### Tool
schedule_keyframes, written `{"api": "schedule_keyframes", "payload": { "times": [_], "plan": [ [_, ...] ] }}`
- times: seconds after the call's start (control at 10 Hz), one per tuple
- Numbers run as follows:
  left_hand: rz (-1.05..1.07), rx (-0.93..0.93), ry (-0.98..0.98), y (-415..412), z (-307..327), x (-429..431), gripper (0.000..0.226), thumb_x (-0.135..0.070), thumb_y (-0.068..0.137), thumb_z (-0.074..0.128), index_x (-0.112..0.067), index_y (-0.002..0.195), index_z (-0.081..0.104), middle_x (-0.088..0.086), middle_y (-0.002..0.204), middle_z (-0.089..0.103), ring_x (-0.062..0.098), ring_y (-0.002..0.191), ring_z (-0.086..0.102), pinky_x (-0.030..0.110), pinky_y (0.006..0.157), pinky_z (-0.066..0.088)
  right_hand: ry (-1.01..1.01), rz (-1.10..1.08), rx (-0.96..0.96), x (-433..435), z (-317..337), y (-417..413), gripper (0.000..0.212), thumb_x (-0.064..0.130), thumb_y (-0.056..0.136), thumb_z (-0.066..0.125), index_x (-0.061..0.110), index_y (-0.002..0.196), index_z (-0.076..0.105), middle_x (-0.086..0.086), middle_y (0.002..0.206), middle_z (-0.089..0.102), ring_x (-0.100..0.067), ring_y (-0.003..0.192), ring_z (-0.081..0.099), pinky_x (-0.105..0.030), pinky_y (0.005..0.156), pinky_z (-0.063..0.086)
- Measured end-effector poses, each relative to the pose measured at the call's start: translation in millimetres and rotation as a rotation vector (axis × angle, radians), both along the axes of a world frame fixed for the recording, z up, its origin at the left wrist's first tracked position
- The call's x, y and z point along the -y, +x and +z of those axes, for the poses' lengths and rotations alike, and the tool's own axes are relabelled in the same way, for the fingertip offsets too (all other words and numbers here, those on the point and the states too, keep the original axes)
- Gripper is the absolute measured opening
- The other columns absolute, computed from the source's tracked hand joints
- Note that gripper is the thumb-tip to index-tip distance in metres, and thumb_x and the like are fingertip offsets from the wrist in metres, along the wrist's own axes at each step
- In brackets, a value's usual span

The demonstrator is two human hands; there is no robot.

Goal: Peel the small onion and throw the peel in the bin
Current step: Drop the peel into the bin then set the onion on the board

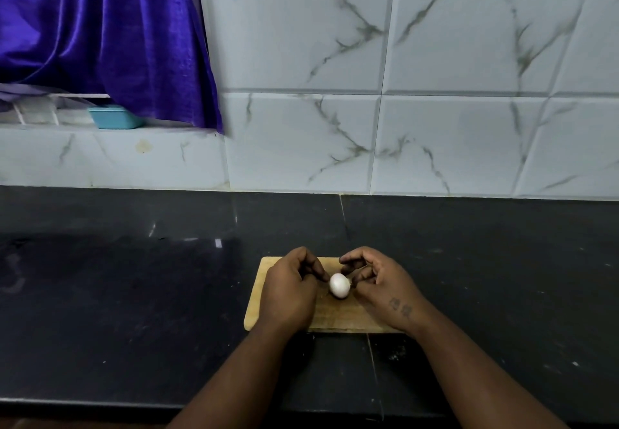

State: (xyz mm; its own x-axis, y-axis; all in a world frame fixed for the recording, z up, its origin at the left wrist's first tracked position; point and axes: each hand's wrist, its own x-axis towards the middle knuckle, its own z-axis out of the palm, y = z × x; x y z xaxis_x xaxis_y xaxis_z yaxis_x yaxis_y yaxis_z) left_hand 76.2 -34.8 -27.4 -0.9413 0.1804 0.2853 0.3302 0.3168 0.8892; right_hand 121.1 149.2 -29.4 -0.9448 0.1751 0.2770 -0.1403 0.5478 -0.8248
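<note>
A small pale onion (339, 285) lies over the wooden cutting board (338, 318) on the black counter, between both hands. My left hand (290, 289) is curled, its fingertips touching the onion's left end. My right hand (378, 283) pinches the onion's right end at the root tip, its other fingers arched above. The onion's skin looks smooth and whitish-pink. No loose peel and no bin show in this view.
The black stone counter (134, 294) stretches left and right of the board. A marbled tile wall (402, 93) stands behind. At the upper left hang a purple curtain (100, 33) and a small blue tub (115, 117) on a ledge.
</note>
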Motion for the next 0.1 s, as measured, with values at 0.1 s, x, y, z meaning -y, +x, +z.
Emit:
{"api": "schedule_keyframes", "payload": {
  "times": [0.1],
  "plan": [
    [0.005, 0.019, -0.020, -0.6, -0.5, 0.3, 0.039, 0.012, 0.083, 0.052, -0.025, 0.075, 0.065, -0.009, 0.076, 0.075, 0.007, 0.079, 0.071, 0.035, 0.074, 0.058, 0.012, 0.008, 0.010, 1.4, 0.2, 1.2, 0.054, -0.008, 0.077, 0.056, 0.037, 0.104, 0.071, 0.005, 0.103, 0.076, -0.011, 0.085, 0.071, -0.035, 0.087, 0.059]
  ]
}}
